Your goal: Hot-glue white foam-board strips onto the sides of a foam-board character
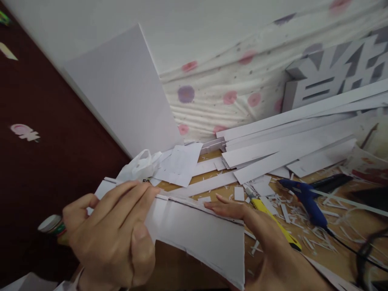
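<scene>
My left hand (pixel 117 234) is closed around a bent white foam board piece (pixel 200 236), its fingers over the top edge and its thumb on the near side. The piece is held above the table and has a thin strip along its upper edge. My right hand (pixel 257 234) rests with fingers stretched out on that edge near the right end. Part of its palm and other fingers are hidden. Just beyond it lies a yellow utility knife (pixel 274 222). A blue glue gun (pixel 307 200) lies farther right with its cord trailing.
Long white board strips (pixel 281 153) are piled at the back right, with block-shaped white characters (pixel 327 76) behind. A large white board (pixel 124 89) leans on the wall. A plastic bag (pixel 139 165), paper sheets (pixel 180 161) and small offcuts litter the wooden table. A capped bottle (pixel 51 224) is at left.
</scene>
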Demonstrator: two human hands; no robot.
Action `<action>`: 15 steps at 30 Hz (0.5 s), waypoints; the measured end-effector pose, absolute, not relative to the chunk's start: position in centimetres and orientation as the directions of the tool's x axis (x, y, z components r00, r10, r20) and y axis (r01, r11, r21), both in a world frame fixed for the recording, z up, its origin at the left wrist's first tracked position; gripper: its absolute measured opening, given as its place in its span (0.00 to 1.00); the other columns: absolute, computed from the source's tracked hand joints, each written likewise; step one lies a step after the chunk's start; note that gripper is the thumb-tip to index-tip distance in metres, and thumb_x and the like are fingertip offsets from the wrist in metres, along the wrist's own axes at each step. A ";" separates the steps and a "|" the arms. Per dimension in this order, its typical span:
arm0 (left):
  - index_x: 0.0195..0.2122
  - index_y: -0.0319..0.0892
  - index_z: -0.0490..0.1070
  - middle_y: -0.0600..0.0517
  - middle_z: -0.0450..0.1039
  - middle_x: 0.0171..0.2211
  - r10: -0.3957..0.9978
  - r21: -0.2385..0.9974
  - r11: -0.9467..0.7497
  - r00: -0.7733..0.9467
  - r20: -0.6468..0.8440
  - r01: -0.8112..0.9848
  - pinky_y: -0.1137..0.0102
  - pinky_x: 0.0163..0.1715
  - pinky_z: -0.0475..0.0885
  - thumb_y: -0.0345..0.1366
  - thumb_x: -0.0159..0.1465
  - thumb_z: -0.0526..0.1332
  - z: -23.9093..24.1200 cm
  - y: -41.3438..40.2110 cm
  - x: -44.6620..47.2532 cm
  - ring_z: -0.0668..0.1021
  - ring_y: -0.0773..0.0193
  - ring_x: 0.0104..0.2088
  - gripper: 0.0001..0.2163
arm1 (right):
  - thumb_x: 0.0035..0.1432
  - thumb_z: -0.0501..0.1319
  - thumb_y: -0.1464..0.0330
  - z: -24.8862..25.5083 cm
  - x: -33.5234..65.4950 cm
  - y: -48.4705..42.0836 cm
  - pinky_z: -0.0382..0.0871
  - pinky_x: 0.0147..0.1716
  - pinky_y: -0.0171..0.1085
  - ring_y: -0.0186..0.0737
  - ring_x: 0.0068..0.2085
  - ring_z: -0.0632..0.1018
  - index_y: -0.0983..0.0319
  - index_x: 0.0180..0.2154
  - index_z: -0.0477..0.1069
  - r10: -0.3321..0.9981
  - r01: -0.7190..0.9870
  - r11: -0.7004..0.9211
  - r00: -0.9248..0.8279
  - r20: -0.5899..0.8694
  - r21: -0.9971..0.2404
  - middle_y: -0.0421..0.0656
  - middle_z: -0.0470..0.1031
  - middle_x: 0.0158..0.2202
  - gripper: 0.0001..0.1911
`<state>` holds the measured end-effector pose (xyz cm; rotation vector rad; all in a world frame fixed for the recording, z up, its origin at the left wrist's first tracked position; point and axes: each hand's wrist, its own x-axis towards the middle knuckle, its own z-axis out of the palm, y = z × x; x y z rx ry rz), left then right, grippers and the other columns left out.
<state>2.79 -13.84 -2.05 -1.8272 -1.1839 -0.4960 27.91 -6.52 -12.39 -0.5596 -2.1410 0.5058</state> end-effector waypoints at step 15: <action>0.54 0.39 0.66 0.39 0.78 0.45 0.667 -0.369 -0.282 0.457 0.589 0.886 0.44 0.52 0.58 0.48 0.65 0.50 -2.3 -12.9 1.7 0.78 0.42 0.45 0.23 | 0.37 0.73 0.66 -12.3 27.1 -6.5 0.71 0.58 0.56 0.62 0.63 0.71 0.50 0.59 0.55 0.608 0.126 0.762 -0.478 0.634 -0.636 0.47 0.72 0.59 0.48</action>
